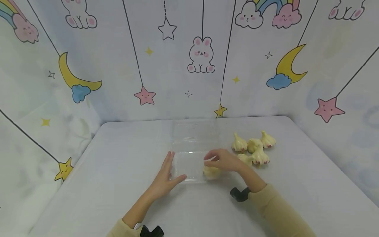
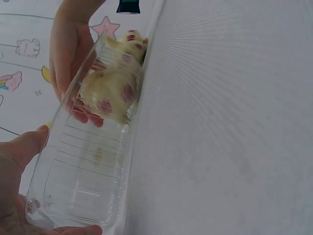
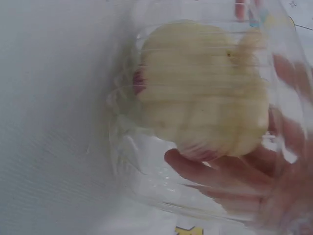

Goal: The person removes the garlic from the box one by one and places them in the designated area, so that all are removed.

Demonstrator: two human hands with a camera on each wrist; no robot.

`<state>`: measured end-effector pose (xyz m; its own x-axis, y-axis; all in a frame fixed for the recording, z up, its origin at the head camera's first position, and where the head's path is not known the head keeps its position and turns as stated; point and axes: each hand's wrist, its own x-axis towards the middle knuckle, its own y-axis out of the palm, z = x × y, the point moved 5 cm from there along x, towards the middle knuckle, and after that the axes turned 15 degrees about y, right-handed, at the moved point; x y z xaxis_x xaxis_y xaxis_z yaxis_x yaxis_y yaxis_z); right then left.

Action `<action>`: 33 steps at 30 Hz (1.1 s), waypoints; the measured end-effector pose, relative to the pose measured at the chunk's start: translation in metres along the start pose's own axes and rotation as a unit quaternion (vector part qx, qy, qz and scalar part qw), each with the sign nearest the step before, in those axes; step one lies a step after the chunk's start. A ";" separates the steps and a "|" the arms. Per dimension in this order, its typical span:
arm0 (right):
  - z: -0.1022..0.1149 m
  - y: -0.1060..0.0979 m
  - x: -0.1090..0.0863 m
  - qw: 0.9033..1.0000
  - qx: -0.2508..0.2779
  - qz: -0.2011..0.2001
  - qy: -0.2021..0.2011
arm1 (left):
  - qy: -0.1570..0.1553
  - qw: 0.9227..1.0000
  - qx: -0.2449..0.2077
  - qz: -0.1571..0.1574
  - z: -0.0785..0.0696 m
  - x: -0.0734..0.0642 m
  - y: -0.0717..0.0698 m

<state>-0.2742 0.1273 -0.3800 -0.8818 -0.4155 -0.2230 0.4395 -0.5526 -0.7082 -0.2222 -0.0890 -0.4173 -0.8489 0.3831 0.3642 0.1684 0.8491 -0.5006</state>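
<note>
A clear plastic clamshell box [image 1: 186, 168] lies open on the table, its lid folded out behind. My left hand [image 1: 164, 182] rests at the box's left end, fingers straight along the side and thumb stretched to the front rim [image 2: 44, 147]. One pale garlic bulb [image 1: 211, 172] with purple-red patches sits in the box's right end. Over and behind this bulb is my right hand [image 1: 222, 159], its fingers loosely bent. Through the clear wall in the right wrist view, fingers [image 3: 220, 176] show beside the bulb [image 3: 200, 88], not clearly gripping it.
Several more garlic bulbs [image 1: 260, 156] are grouped on the white table [image 1: 127, 154] to the right of the box. The transparent lid [image 1: 195, 133] lies toward the back. Cartoon-printed cloth walls [image 1: 177, 72] stand behind and at both sides.
</note>
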 end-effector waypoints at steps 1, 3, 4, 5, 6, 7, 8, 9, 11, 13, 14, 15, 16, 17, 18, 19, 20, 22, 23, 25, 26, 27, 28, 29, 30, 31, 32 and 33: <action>0.000 0.001 0.001 1.000 -0.004 -0.002 -0.003 | -0.001 1.000 -0.001 0.000 0.000 0.000 0.000; 0.001 0.002 0.001 1.000 -0.010 -0.007 -0.006 | -0.003 1.000 -0.003 0.000 0.000 -0.001 0.000; 0.001 0.003 0.002 1.000 -0.014 -0.009 -0.005 | -0.003 1.000 -0.005 0.001 -0.001 -0.001 0.001; 0.001 0.003 0.002 1.000 -0.016 -0.011 -0.001 | -0.004 1.000 -0.007 0.001 -0.001 -0.001 0.001; 0.001 0.003 0.003 1.000 -0.015 -0.013 0.006 | -0.003 1.000 -0.007 0.000 -0.001 -0.001 0.001; 0.000 0.003 0.004 1.000 -0.011 -0.015 0.018 | -0.003 1.000 -0.008 0.000 -0.001 -0.001 0.001; 0.000 0.003 0.004 0.999 -0.009 -0.017 0.031 | -0.003 1.000 -0.008 -0.001 -0.001 -0.001 0.001; -0.001 0.003 0.005 0.999 -0.008 -0.018 0.044 | -0.002 1.000 -0.007 -0.001 -0.001 -0.001 0.001; -0.002 0.004 0.007 0.997 -0.011 -0.021 0.070 | -0.002 1.000 -0.006 0.000 -0.001 0.000 0.001; -0.003 0.005 0.008 0.995 -0.021 -0.018 0.098 | -0.001 1.000 -0.005 0.000 -0.001 0.000 0.000; -0.003 0.005 0.009 0.994 -0.030 -0.014 0.108 | -0.001 1.000 -0.005 0.000 -0.001 0.000 0.000; -0.003 0.006 0.009 0.992 -0.042 -0.012 0.117 | 0.000 1.000 -0.004 0.000 -0.001 0.000 0.000; -0.002 0.006 0.010 0.990 -0.053 -0.009 0.127 | 0.000 1.000 -0.004 0.001 -0.002 0.001 0.000; -0.002 0.007 0.011 0.988 -0.062 -0.006 0.139 | -0.001 1.000 -0.005 0.001 -0.002 0.001 0.000; -0.003 0.007 0.011 0.987 -0.068 -0.004 0.147 | 0.000 1.000 -0.004 0.001 -0.002 0.001 0.000; -0.003 0.008 0.012 0.986 -0.071 -0.001 0.152 | -0.001 1.000 -0.004 0.002 -0.002 0.001 0.000; -0.003 0.008 0.012 0.985 -0.073 0.000 0.158 | -0.001 1.000 -0.004 0.003 -0.002 0.001 0.000; -0.003 0.008 0.013 0.984 -0.075 0.002 0.163 | -0.001 1.000 -0.004 0.004 -0.001 0.001 0.001; -0.004 0.009 0.014 0.984 -0.073 0.003 0.161 | -0.002 1.000 -0.005 0.003 -0.001 0.001 0.001; -0.004 0.009 0.014 0.986 -0.067 0.005 0.155 | -0.003 1.000 -0.007 0.004 -0.001 0.001 0.000; -0.005 0.009 0.014 0.986 -0.063 0.005 0.152 | -0.003 1.000 -0.008 0.003 -0.001 0.001 0.000; -0.005 0.009 0.014 0.988 -0.057 0.003 0.146 | -0.003 1.000 -0.010 0.003 -0.001 0.001 0.000; -0.006 0.009 0.015 0.989 -0.050 0.001 0.141 | -0.004 1.000 -0.012 0.003 -0.001 0.001 0.000; -0.007 0.009 0.015 0.990 -0.041 -0.003 0.136 | -0.005 1.000 -0.013 0.003 -0.001 0.000 0.000; -0.008 0.008 0.015 0.991 -0.031 -0.007 0.131 | -0.006 1.000 -0.014 0.003 -0.001 0.000 0.000; -0.008 0.008 0.016 0.992 -0.020 -0.011 0.126 | -0.006 1.000 -0.015 0.003 -0.001 0.000 0.000; -0.009 0.007 0.016 0.993 -0.009 -0.016 0.120 | -0.007 1.000 -0.015 0.003 -0.001 0.000 0.000; -0.010 0.007 0.016 0.993 0.000 -0.021 0.113 | -0.007 1.000 -0.014 0.003 0.000 0.000 0.000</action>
<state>-0.2869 0.1238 -0.3951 -0.9155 -0.2191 -0.3375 0.4010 -0.5656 -0.7206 -0.2220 -0.0891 -0.4171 -0.8550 0.3831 0.3496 0.1873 0.8566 -0.4807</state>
